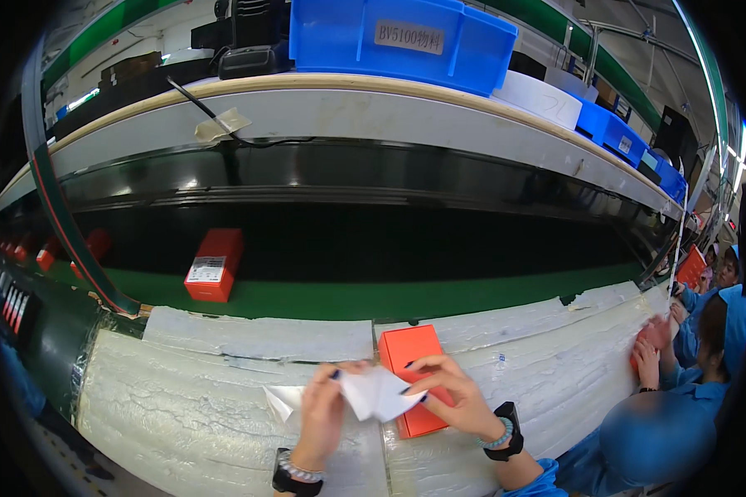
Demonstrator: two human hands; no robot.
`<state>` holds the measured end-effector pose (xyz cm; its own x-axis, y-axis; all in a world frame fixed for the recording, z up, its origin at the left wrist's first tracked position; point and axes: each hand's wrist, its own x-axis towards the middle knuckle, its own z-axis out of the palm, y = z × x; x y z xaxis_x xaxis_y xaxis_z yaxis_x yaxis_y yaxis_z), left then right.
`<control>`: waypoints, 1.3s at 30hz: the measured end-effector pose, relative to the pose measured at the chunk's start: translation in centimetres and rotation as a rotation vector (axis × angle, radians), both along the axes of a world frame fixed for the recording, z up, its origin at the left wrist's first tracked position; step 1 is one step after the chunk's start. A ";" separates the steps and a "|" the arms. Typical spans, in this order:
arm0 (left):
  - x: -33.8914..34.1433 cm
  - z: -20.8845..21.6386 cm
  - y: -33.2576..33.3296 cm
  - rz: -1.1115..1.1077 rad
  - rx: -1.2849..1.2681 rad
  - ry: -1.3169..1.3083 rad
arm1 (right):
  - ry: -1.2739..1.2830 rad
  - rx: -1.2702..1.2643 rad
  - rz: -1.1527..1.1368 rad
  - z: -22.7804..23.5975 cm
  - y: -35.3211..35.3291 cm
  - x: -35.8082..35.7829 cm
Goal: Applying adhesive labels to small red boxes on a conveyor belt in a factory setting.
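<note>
A folded white sheet of paper [379, 393] is held up between my hands, above the worktable. My left hand [322, 414] is closed on its left side, with the thumb and fingertips pressed together. At the sheet's right corner, my right hand [454, 399] pinches the edge, one finger stretched out over the box. Under the right hand lies an orange-red box [411, 346], partly covered by hand and paper. Another white paper piece [283, 401] shows left of my left hand; whether it joins the sheet I cannot tell.
Beyond the table runs a green conveyor belt [323, 296] carrying an orange-red box [215, 263] with a white label. A shelf [348, 108] above holds a blue bin [389, 41]. At right, co-workers in blue sit close; one person's hands [648, 356] hold a red item.
</note>
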<state>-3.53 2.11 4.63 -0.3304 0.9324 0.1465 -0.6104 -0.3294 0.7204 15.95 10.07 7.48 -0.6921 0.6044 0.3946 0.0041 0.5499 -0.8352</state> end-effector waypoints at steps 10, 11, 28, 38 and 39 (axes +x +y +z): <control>-6.7 1.3 -3.1 0.364 -0.418 1.483 | 0.105 -0.344 -0.037 0.8 1.9 3.1; -6.8 0.7 -3.1 0.316 -0.484 1.602 | 0.103 -0.348 -0.037 1.0 1.9 2.9; -4.1 0.7 -1.3 0.692 -0.246 1.633 | -0.356 -0.194 -0.175 0.0 1.6 1.0; 1.5 -1.3 -0.2 -0.226 -0.225 1.199 | -0.361 -0.201 -0.196 0.0 1.4 0.7; 1.5 -1.3 -0.2 -0.226 -0.225 1.199 | -0.370 -0.209 -0.197 0.0 1.4 0.7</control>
